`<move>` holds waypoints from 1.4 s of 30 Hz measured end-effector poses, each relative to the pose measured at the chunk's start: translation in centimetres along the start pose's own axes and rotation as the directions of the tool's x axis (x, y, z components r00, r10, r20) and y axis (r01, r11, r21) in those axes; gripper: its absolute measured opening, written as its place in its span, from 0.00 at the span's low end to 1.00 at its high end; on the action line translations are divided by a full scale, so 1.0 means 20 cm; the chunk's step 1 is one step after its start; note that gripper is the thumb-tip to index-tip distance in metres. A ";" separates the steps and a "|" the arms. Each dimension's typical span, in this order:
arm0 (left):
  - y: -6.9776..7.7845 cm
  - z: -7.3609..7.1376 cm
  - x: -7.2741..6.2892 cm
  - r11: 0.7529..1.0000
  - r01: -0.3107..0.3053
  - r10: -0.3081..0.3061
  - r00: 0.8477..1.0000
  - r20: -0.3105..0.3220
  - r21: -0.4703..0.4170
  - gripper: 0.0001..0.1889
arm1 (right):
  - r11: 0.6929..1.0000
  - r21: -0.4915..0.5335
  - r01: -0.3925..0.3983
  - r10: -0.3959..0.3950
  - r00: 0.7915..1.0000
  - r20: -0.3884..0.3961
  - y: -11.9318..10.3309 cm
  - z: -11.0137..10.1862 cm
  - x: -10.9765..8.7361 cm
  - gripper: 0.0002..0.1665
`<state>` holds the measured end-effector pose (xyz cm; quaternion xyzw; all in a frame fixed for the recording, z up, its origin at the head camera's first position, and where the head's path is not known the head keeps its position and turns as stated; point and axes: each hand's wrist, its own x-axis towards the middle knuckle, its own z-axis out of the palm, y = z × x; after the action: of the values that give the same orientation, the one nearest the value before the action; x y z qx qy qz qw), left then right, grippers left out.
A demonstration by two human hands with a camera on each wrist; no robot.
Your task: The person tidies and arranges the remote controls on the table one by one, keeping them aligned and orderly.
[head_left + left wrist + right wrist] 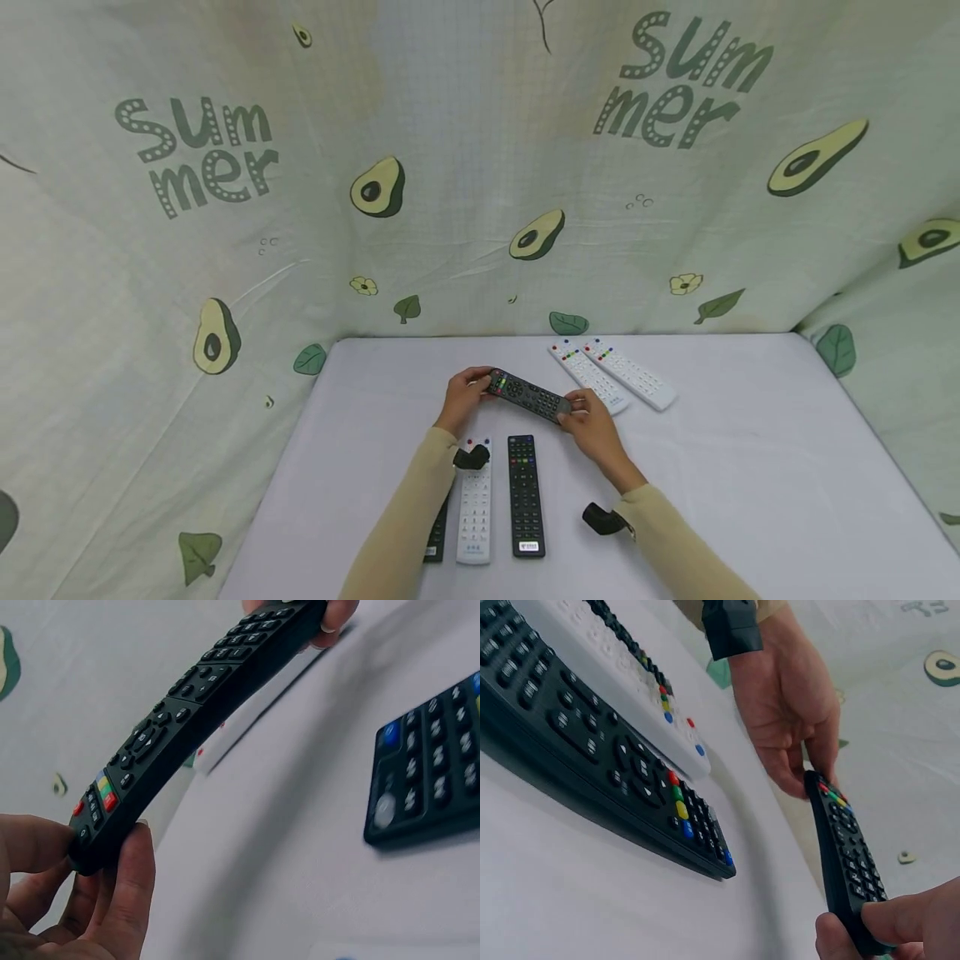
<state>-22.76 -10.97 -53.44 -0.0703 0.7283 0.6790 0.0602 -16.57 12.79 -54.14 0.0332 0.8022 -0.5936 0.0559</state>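
The held black remote [529,397] slants crosswise (coloured keys [110,801] leftward).

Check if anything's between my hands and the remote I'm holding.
Nothing visible is. Your left hand pinches the held remote by its coloured-button end, your right hand by the other. Two white remotes lie beyond the right hand, not in between.
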 end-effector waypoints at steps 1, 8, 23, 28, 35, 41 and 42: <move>0.00 0.01 -0.01 1.000 0.001 0.000 1.000 0.013 -0.004 0.15 | 1.000 0.005 -0.003 0.003 1.000 0.003 0.00 -0.01 -0.02 0.23; 0.01 0.07 -0.09 1.000 -0.002 0.002 0.995 0.097 0.003 0.15 | 1.000 0.025 -0.014 0.013 0.999 0.038 0.01 -0.07 -0.15 0.25; 0.03 0.17 -0.17 0.992 -0.046 0.017 0.972 0.233 0.119 0.15 | 0.996 0.032 -0.080 0.075 0.988 0.134 0.06 -0.13 -0.35 0.28; 0.03 0.20 -0.19 0.987 -0.062 0.021 0.962 0.273 0.145 0.14 | 0.994 0.037 -0.101 0.094 0.984 0.154 0.07 -0.14 -0.40 0.30; 0.03 0.26 -0.22 0.975 -0.093 0.028 0.953 0.303 0.200 0.13 | 0.993 0.037 -0.108 0.100 0.980 0.173 0.11 -0.15 -0.46 0.31; 0.02 0.30 -0.24 0.965 -0.084 0.002 0.950 0.311 0.250 0.12 | 0.993 0.009 -0.117 0.113 0.977 0.183 0.13 -0.14 -0.50 0.32; 0.02 0.30 -0.25 0.962 -0.087 0.003 0.950 0.312 0.257 0.12 | 0.994 0.001 -0.113 0.111 0.976 0.185 0.14 -0.14 -0.51 0.32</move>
<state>-18.05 -4.83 -52.64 0.0623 0.7963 0.5782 0.1665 -6.32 16.42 -54.58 0.0233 0.7868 -0.5948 0.1632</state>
